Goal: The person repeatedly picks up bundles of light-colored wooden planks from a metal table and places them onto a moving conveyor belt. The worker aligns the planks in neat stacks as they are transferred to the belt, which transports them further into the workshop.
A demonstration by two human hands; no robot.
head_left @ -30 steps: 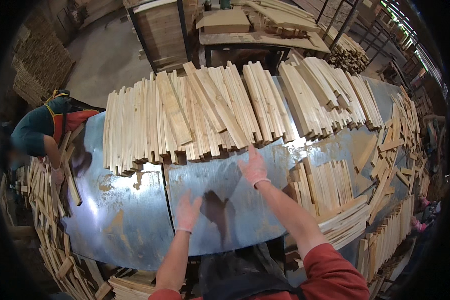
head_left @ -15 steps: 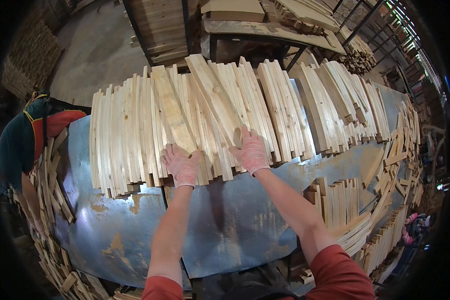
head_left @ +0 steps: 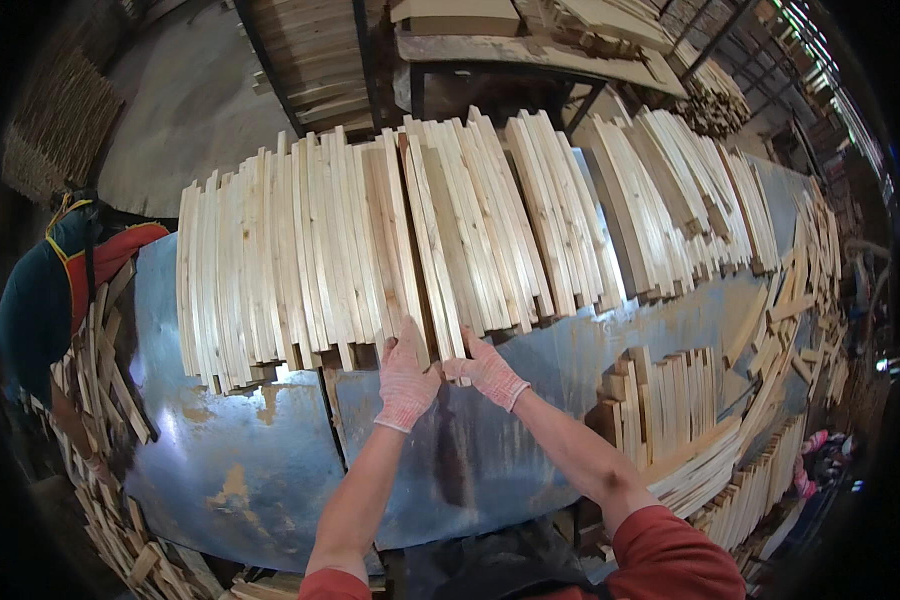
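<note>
Dozens of wooden strips [head_left: 280, 260] were ranged at twelve o'clock on a metal table [head_left: 270, 455]. Their near ends were touched by the left hand [head_left: 408, 388], fingers extended; strip ends were bracketed by the right hand [head_left: 492, 376], thumb and forefinger parted, any pinch unclear.

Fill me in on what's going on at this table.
A person's gloved left hand and right hand are at the near ends of wooden strips, partway along a row. The strips lie side by side on a metal table. At far left, a co-worker leans over beside more wood.
</note>
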